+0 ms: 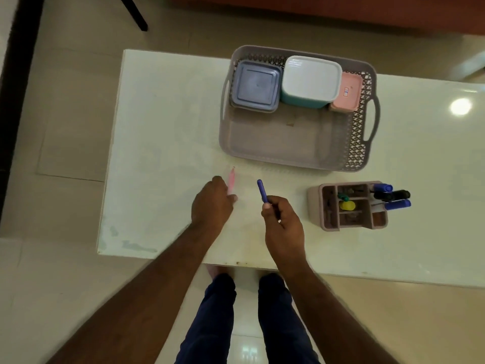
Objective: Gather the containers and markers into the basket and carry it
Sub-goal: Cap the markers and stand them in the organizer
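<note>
From the head view, three lidded plastic containers (296,82) already sit in the grey lattice basket (364,143) on the white counter (162,114). The right hand (283,222) is closed around a blue marker (262,191); the left hand (210,203) grips a pink marker (232,181). Marker gathering is under way; next, both go into the basket.

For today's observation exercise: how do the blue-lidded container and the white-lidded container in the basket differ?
The blue-lidded container sits at the basket's left end; the white-lidded container sits in the middle. The blue-lidded one looks lower, the white-lidded one taller with a teal body. Both are closed, squarish, and stand along the far wall.
</note>
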